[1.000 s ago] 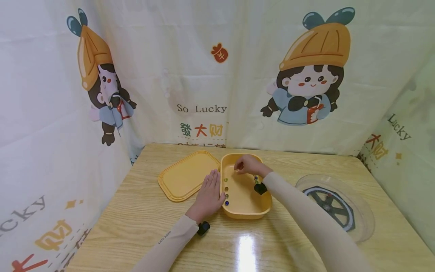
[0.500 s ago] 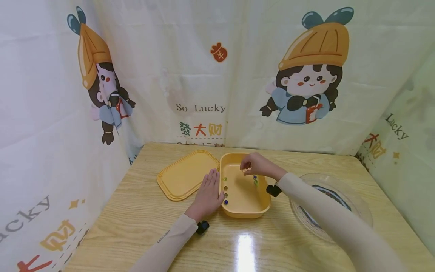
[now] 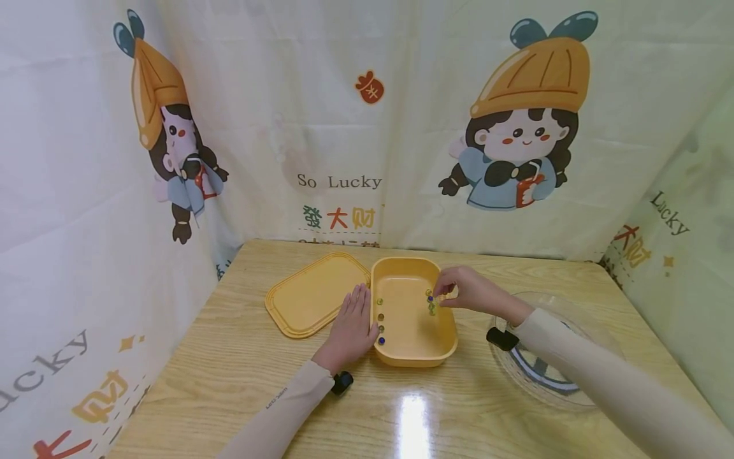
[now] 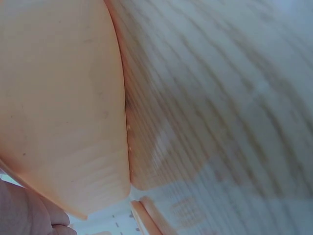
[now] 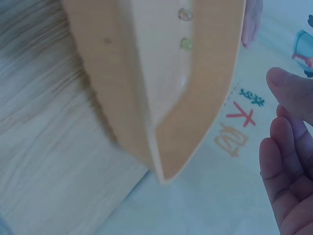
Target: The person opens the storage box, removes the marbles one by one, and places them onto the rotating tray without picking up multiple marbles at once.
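A yellow plastic box (image 3: pixel 410 354) stands on the table with glass marbles inside. Along its left wall lies a row of several marbles, a blue marble (image 3: pixel 381 341) nearest me. More sit by the right wall: a yellowish marble (image 3: pixel 428 292), a blue marble (image 3: pixel 431 298) and green ones (image 3: pixel 432 308) below. My left hand (image 3: pixel 348 328) lies flat, fingers straight, against the box's outer left side. My right hand (image 3: pixel 463 290) is over the right rim, fingers loosely bent; in the right wrist view thumb (image 5: pixel 288 88) and fingers (image 5: pixel 276 164) are apart with nothing between them.
A yellow lid (image 3: pixel 317 295) lies left of the box, its corner close to the rim. To the right, partly under my right forearm, is a round clear dish (image 3: pixel 516 370) with a dark spoked shape. A printed curtain (image 3: pixel 413 153) hangs behind the table.
My right hand has moved right, from over the box's inside to its right rim, and its fingers have loosened. A yellowish marble now shows above the blue one there. My left hand stays still.
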Action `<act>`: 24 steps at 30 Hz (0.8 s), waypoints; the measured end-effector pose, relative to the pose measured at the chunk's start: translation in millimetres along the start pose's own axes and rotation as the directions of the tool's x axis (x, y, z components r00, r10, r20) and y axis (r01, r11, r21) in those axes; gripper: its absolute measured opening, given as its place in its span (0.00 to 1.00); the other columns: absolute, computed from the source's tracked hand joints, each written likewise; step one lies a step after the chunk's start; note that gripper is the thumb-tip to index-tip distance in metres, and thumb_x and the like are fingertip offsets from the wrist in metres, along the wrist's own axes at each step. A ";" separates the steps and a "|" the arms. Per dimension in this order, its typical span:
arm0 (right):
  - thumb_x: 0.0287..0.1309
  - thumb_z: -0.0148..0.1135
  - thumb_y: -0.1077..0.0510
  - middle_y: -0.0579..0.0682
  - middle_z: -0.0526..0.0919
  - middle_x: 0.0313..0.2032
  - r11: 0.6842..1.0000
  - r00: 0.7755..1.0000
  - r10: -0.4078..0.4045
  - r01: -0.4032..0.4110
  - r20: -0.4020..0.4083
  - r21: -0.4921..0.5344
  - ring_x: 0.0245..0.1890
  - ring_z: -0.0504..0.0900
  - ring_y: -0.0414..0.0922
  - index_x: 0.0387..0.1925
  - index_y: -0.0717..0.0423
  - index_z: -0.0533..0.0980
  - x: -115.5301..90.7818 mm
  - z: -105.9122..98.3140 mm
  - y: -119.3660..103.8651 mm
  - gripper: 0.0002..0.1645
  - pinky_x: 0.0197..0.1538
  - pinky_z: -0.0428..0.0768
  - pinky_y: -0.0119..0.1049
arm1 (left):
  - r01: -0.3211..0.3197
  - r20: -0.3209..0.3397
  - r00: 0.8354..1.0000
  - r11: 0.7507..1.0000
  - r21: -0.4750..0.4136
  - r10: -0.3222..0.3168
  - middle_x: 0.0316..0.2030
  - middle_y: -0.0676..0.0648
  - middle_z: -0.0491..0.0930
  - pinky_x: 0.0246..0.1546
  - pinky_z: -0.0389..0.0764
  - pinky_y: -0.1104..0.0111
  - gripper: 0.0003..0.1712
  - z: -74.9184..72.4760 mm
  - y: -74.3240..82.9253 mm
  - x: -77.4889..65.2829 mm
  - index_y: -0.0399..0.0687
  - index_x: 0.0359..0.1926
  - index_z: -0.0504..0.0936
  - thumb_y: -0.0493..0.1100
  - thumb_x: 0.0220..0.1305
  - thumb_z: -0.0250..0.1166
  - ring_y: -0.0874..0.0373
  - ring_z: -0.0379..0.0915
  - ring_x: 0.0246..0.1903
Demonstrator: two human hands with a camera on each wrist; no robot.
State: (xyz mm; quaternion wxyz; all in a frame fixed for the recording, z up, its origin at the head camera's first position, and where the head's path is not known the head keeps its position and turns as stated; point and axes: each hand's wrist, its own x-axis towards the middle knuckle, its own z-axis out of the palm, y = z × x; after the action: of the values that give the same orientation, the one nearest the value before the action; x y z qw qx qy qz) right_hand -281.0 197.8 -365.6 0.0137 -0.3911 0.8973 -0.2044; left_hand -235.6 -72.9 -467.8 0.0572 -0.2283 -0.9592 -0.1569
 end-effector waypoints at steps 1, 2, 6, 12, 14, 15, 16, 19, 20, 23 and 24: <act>0.43 0.72 0.64 0.43 0.81 0.29 1.000 1.000 0.010 -0.010 -0.005 -0.002 0.29 0.77 0.40 0.29 0.52 0.83 -4.6 -1.8 0.9 0.08 0.35 0.80 0.33 | -0.003 -0.005 1.000 1.000 -0.006 0.003 0.72 0.32 0.42 0.72 0.43 0.51 0.37 0.3 0.0 -0.2 0.27 0.70 0.47 0.47 0.69 0.44 0.41 0.38 0.73; 0.43 0.72 0.64 0.43 0.81 0.29 1.000 1.000 0.013 -0.014 -0.012 -0.007 0.29 0.77 0.41 0.29 0.53 0.83 -9.4 -3.5 2.8 0.08 0.34 0.80 0.32 | -0.005 -0.008 1.000 1.000 -0.008 0.005 0.72 0.32 0.42 0.72 0.43 0.51 0.37 0.7 -0.1 -0.4 0.27 0.70 0.47 0.47 0.69 0.44 0.41 0.37 0.73; 0.42 0.73 0.64 0.44 0.82 0.30 0.998 0.998 0.055 -0.057 -0.042 -0.028 0.29 0.78 0.41 0.28 0.51 0.83 -27.5 -11.6 10.1 0.09 0.35 0.80 0.29 | 0.002 0.005 1.000 1.000 -0.003 -0.002 0.72 0.32 0.42 0.72 0.43 0.51 0.38 1.1 -0.2 0.1 0.28 0.70 0.46 0.47 0.69 0.44 0.42 0.35 0.73; 0.43 0.72 0.65 0.45 0.83 0.30 0.988 0.984 0.149 -0.153 -0.100 -0.029 0.30 0.79 0.42 0.29 0.51 0.82 -54.2 -23.5 23.4 0.09 0.35 0.80 0.31 | 0.024 0.034 0.999 0.999 0.041 -0.025 0.73 0.34 0.42 0.72 0.45 0.52 0.38 -0.5 0.2 2.3 0.29 0.71 0.46 0.48 0.70 0.45 0.43 0.36 0.73; 0.43 0.72 0.64 0.44 0.83 0.30 0.982 0.976 0.181 -0.186 -0.117 -0.033 0.29 0.78 0.39 0.29 0.51 0.82 -62.7 -25.7 28.7 0.09 0.35 0.80 0.33 | 0.030 0.043 0.999 0.998 0.047 -0.032 0.73 0.34 0.42 0.72 0.44 0.52 0.38 -1.6 0.7 2.4 0.30 0.71 0.45 0.48 0.70 0.45 0.43 0.36 0.74; 0.43 0.72 0.64 0.44 0.83 0.30 0.978 0.972 0.199 -0.204 -0.123 -0.032 0.29 0.77 0.37 0.29 0.52 0.82 -67.0 -26.3 31.9 0.09 0.35 0.80 0.34 | 0.031 0.044 0.999 0.998 0.049 -0.033 0.73 0.34 0.43 0.72 0.44 0.53 0.38 -2.2 1.1 2.3 0.30 0.71 0.45 0.48 0.70 0.45 0.43 0.36 0.74; 0.44 0.72 0.64 0.44 0.83 0.30 0.975 0.969 0.214 -0.219 -0.126 -0.026 0.29 0.77 0.35 0.29 0.52 0.82 -71.1 -26.7 35.2 0.08 0.35 0.80 0.35 | 0.032 0.046 0.998 0.998 0.049 -0.035 0.73 0.34 0.43 0.73 0.44 0.53 0.38 -2.8 1.5 1.9 0.30 0.71 0.45 0.48 0.70 0.45 0.44 0.36 0.74; 0.45 0.71 0.63 0.45 0.82 0.29 0.968 0.958 0.249 -0.252 -0.142 -0.009 0.28 0.75 0.32 0.30 0.53 0.82 -84.5 -26.5 46.6 0.07 0.35 0.80 0.36 | 0.032 0.040 0.999 0.998 0.047 -0.034 0.73 0.34 0.43 0.72 0.44 0.53 0.38 -3.5 2.3 1.3 0.30 0.71 0.46 0.48 0.70 0.45 0.43 0.37 0.74; 0.46 0.71 0.63 0.45 0.82 0.29 0.965 0.954 0.259 -0.262 -0.150 -0.006 0.28 0.74 0.31 0.30 0.53 0.82 -89.1 -26.0 50.7 0.07 0.35 0.79 0.36 | 0.032 0.040 0.999 0.998 0.045 -0.034 0.73 0.34 0.43 0.72 0.44 0.53 0.38 -3.8 2.6 1.2 0.30 0.71 0.46 0.48 0.70 0.45 0.44 0.36 0.74; 0.47 0.70 0.64 0.46 0.82 0.29 0.957 0.943 0.290 -0.291 -0.161 0.020 0.27 0.74 0.30 0.31 0.56 0.82 -101.9 -25.1 61.9 0.07 0.34 0.79 0.34 | 0.031 0.036 0.999 0.999 0.033 -0.032 0.73 0.34 0.44 0.72 0.45 0.52 0.38 -3.8 3.1 0.7 0.30 0.71 0.46 0.48 0.70 0.46 0.43 0.37 0.73; 0.47 0.70 0.64 0.46 0.82 0.29 0.953 0.939 0.303 -0.302 -0.162 0.030 0.27 0.75 0.30 0.32 0.57 0.82 -105.5 -24.8 65.0 0.07 0.34 0.79 0.34 | 0.031 0.039 0.999 0.999 0.031 -0.032 0.73 0.34 0.43 0.72 0.45 0.52 0.38 -3.8 3.1 0.6 0.30 0.71 0.46 0.48 0.70 0.45 0.43 0.37 0.73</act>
State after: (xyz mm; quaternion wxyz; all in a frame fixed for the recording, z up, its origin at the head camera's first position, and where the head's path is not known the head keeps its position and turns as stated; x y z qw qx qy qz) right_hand -257.6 320.9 -381.7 -0.0285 -0.2302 0.9443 -0.2335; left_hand -234.5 -71.2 -463.2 0.0394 -0.2153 -0.9658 -0.1386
